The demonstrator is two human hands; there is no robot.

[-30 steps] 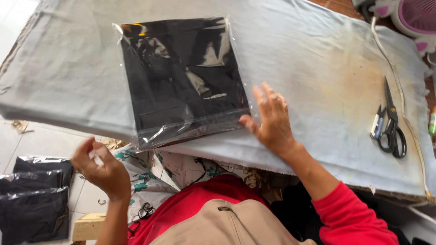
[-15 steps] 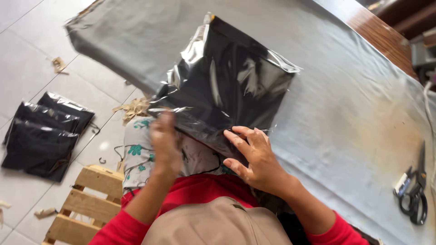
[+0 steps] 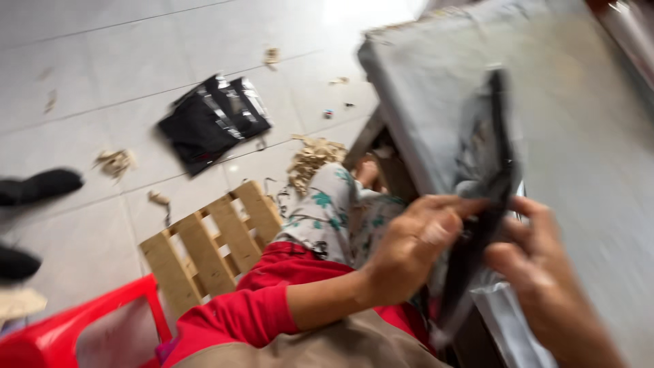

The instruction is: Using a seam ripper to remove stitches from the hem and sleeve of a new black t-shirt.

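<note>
A flat black garment in a clear plastic bag (image 3: 492, 157) stands on edge, lifted off the grey-covered table (image 3: 586, 129). My left hand (image 3: 407, 249) grips its near edge from the left side. My right hand (image 3: 545, 272) holds the same edge from the right, fingers curled around the plastic. The picture is blurred by head motion.
A pile of similar black bagged garments (image 3: 212, 119) lies on the tiled floor to the left. A wooden pallet (image 3: 211, 242) sits by my legs, a red plastic chair (image 3: 75, 327) at the lower left. Dark shoes (image 3: 41, 187) show at the left edge.
The bagged garment went from lying flat on the table to being lifted upright by both hands. My view swung left toward the floor.
</note>
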